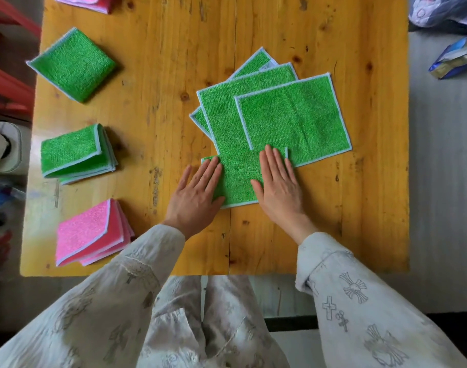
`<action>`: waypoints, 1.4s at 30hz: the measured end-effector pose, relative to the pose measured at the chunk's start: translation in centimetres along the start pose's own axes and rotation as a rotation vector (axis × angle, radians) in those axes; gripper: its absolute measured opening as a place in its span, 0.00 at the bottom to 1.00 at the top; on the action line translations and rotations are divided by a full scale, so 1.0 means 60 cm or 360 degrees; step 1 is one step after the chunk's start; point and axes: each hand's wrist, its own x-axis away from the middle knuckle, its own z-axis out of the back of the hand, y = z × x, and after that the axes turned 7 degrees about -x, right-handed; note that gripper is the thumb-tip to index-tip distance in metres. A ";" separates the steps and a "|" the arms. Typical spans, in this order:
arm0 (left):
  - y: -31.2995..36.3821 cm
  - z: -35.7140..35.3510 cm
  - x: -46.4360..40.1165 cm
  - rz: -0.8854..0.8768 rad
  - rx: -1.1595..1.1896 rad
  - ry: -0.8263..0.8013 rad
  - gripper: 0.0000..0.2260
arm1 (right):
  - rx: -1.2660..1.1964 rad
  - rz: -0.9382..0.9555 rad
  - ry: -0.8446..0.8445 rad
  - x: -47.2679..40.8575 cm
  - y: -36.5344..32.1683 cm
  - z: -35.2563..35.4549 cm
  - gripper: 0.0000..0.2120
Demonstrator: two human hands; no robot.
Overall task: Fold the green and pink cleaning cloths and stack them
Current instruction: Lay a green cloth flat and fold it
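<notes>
Folded green cloth (237, 179) lies flat; pink stack (89, 232) left.

Yellow knotty wooden table (174, 62), seam running down its middle. Grey floor (442, 181) right of table; red frame (6, 83) left of it. Even, soft light.

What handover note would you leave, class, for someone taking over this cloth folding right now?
Left hand and right hand: flat, pressing the folded green cloth nearest the person.
Unfolded green cloths: fanned behind it on the wooden table.
Done: folded green stacks and pink stack at left.
Left: finish this fold, stack it, fold the fanned cloths.
</notes>
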 end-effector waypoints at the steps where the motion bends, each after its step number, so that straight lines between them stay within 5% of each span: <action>1: -0.001 0.001 -0.001 0.0001 0.0002 -0.0001 0.29 | 0.0013 -0.0037 -0.0010 0.003 0.008 0.003 0.31; 8: 0.003 0.026 -0.007 0.0010 0.0046 -0.0051 0.30 | 0.0070 -0.0181 -0.0118 0.007 0.029 0.011 0.31; 14: 0.020 0.087 -0.094 0.0140 0.0231 0.0060 0.15 | -0.0047 -0.0147 -0.0140 0.009 0.019 0.032 0.32; 20: 0.029 0.078 -0.115 0.0130 0.0358 -0.0120 0.23 | -0.0563 -0.0316 0.0255 0.019 0.008 0.035 0.25; 28: 0.021 0.101 -0.112 0.0099 0.0952 -0.0273 0.11 | -0.0892 -0.0411 0.0406 0.027 -0.012 0.033 0.26; 33: -0.010 0.103 -0.094 0.0260 0.1532 -0.0344 0.08 | -0.0765 -0.0549 0.0225 0.021 -0.006 0.041 0.29; 37: -0.041 0.096 -0.063 0.0433 0.2247 -0.0389 0.07 | -0.1617 -0.0757 0.0194 0.020 -0.015 0.062 0.29; 42: -0.055 0.098 -0.046 0.0492 0.2609 -0.0374 0.05 | -0.2455 -0.1008 -0.0264 0.027 -0.049 0.082 0.27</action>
